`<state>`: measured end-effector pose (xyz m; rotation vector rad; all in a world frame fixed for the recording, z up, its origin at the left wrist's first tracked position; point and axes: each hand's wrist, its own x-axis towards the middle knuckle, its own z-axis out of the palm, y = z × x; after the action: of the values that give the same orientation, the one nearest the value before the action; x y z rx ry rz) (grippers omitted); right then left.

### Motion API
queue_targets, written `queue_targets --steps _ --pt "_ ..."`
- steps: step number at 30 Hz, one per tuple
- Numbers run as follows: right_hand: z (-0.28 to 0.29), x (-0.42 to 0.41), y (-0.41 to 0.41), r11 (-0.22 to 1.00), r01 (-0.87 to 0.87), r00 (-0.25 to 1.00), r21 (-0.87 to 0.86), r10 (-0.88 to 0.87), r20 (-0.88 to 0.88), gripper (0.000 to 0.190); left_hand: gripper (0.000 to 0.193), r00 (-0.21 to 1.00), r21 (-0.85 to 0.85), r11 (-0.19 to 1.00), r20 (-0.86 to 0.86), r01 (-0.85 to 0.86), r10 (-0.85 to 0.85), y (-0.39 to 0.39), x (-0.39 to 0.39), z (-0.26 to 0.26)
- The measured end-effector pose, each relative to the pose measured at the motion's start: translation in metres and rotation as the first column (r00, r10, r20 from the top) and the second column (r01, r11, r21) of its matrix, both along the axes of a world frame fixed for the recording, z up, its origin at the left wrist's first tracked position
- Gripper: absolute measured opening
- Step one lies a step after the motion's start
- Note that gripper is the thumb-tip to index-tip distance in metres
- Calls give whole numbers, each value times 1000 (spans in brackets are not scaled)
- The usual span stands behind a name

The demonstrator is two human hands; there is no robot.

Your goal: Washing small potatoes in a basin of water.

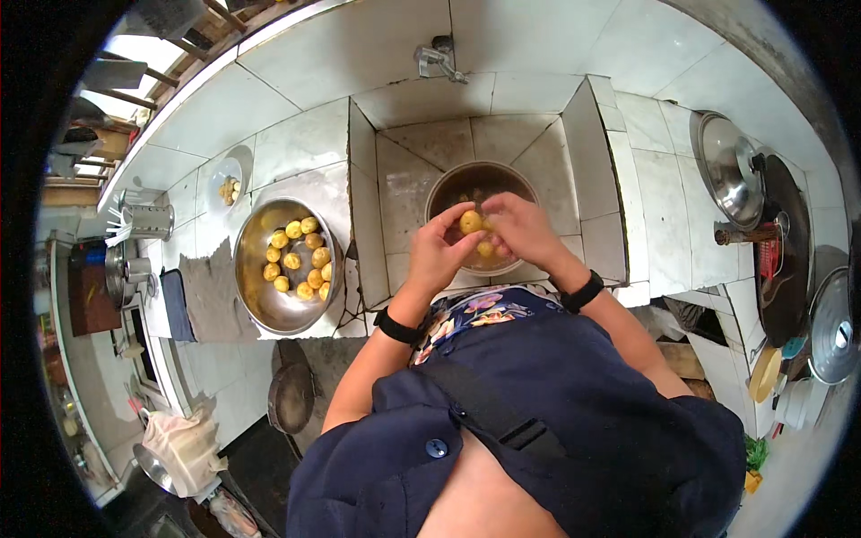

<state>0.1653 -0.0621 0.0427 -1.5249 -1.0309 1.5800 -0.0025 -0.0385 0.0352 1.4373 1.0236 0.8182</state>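
Observation:
Between the thumb and fingers of my left hand [440, 245] is a small yellow potato [470, 222]. My right hand [528, 228] is right beside it with curled fingers, blurred; whether it grips anything cannot be made out. Both hands are over a round pot [437, 188], which stands in a white-tiled sink [410, 195]. Murky water and another yellow potato [485, 249] show in the pot, partly hidden by my hands. To the left, a wide steel bowl [259, 296] on the tiled counter holds several small yellow potatoes [317, 257].
A metal tap [440, 62] projects from the wall above the sink. Behind the bowl is a small translucent dish [218, 185] with pale pieces. A grey cloth [215, 282] drapes the left counter. At right are a steel lid [723, 168] and a large dark pan [787, 296].

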Motion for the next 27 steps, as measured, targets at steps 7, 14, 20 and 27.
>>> queue_targets --steps 7,14,20,27 --pt "24 -7 0 945 -159 942 286 59 329 33 42 991 278 954 -101 117 -92 -3 -5 7" --pt "24 -8 -5 984 -110 994 137 107 28 34 43 968 208 946 -54 250 -244 -2 -11 20" --pt "35 -10 -5 985 -120 990 126 128 -57 35 43 955 75 952 -17 296 -296 0 -13 19" --pt "32 -7 -11 982 -143 983 127 156 -102 33 42 959 37 958 -16 284 -284 -2 -12 16"
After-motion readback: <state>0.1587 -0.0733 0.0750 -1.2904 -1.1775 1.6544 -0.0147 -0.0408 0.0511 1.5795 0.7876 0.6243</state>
